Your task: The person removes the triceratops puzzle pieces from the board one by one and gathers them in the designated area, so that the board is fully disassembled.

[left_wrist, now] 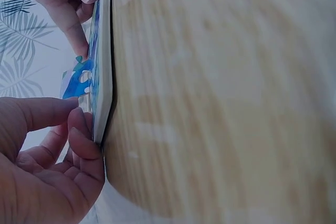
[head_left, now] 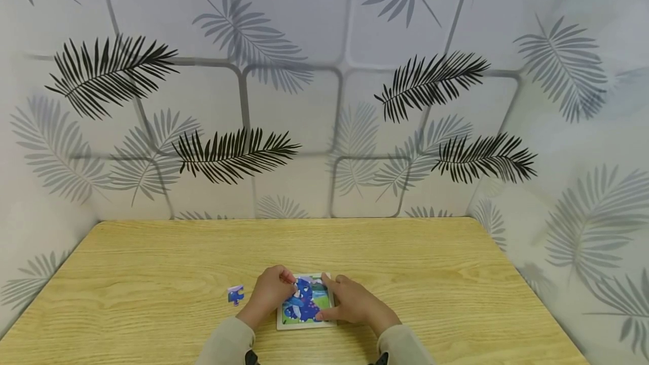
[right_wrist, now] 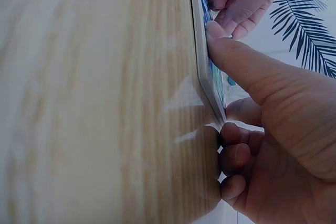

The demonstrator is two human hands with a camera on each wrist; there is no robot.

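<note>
The left hand (head_left: 270, 292) pinched a blue puzzle piece (left_wrist: 76, 82) at a tilt over the puzzle tray (head_left: 306, 326) on the table (head_left: 431, 275); the right hand (head_left: 352, 300) gripped the tray's right side; 1 loose piece (head_left: 234, 295) lay left of the left hand

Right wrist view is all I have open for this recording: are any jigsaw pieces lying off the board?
Observer: Yes. In the head view, one loose jigsaw piece lies on the wood-grain table, left of the jigsaw board.
Operator: What does the left hand have in its grip?
Observer: The left wrist view shows it pinching a mostly blue jigsaw piece, tilted up from the board.
Operator: And the picture on the board?
Observer: From the head view, a blue cartoon figure with green areas around it; the hands hide parts of it.
</note>
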